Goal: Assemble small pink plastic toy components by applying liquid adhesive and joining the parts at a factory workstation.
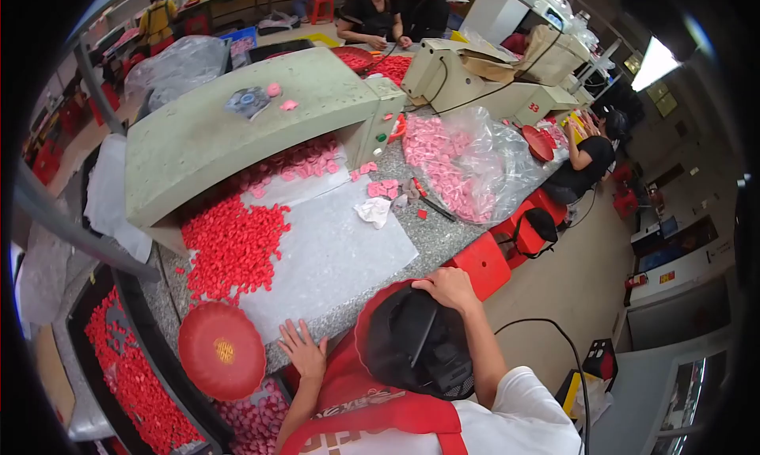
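Observation:
My left hand (305, 352) lies with fingers spread at the table's front edge, on the border of a white sheet (340, 241). My right hand (450, 289) curls over the rim of a scalloped red plate (364, 328) at the table edge. A black mesh, cap-like thing (416, 344) covers most of that plate, just under my right hand. Many small red pieces (237, 241) are heaped on the sheet's left side. To the left of my left hand sits another red plate (222, 350), with a gold mark in its middle.
A pale green machine (261, 130) arches over the sheet, pink pieces beneath it. A clear bag of pink pieces (451, 162) lies right of it. A black tray (142, 376) of red pieces stands left. Red stools (483, 265) line the right side. Other people work beyond.

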The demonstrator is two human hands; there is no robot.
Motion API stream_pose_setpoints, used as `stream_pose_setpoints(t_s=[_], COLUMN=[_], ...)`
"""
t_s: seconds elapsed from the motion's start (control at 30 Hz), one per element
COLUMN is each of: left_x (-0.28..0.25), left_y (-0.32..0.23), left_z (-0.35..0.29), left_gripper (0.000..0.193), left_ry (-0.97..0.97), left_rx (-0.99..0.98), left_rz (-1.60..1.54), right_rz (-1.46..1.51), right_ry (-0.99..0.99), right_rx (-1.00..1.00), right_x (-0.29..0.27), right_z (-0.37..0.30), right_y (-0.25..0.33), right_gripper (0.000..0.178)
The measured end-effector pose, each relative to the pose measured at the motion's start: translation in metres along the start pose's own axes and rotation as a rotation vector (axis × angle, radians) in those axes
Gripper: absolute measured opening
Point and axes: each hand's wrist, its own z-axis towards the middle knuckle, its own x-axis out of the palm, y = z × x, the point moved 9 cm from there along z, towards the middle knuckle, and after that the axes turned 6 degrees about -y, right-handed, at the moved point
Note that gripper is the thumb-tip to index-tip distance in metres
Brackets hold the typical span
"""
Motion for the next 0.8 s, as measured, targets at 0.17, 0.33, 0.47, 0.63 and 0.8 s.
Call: stream_pose_setpoints(t_s=[0.17, 0.33, 0.47, 0.63, 0.8], left_x=[-0.019, 0.002, 0.011, 0.086, 0.224], left_y=[0.008, -0.003, -0.005, -0.066, -0.199], left_z=[0.021, 0.009, 0.009, 0.021, 0.015], left_gripper=[0.071, 0.060, 0.050, 0.044, 0.042], left_ry=[-0.014, -0.152, 0.068, 0.112, 0.605], left_rx=[0.030, 0.141, 0.175, 0.225, 0.204], left_rz=[0.095, 0.268, 0.276, -0.012, -0.666], right_rz=[0.117, 0.181, 0.364, 0.688, 0.868], right_ry=[-0.067, -0.130, -0.203, -0.284, -0.370], right_rx=[0.176, 0.473, 0.579, 0.660, 0.642], right_x=[0.015, 0.038, 0.076, 0.177, 0.257], right_z=[0.022, -0.002, -0.015, -0.013, -0.040], right_y=[-0.073, -0.217, -0.309, -0.393, -0.492], right_gripper=[0.049, 0.047, 0.042, 0.035, 0.036])
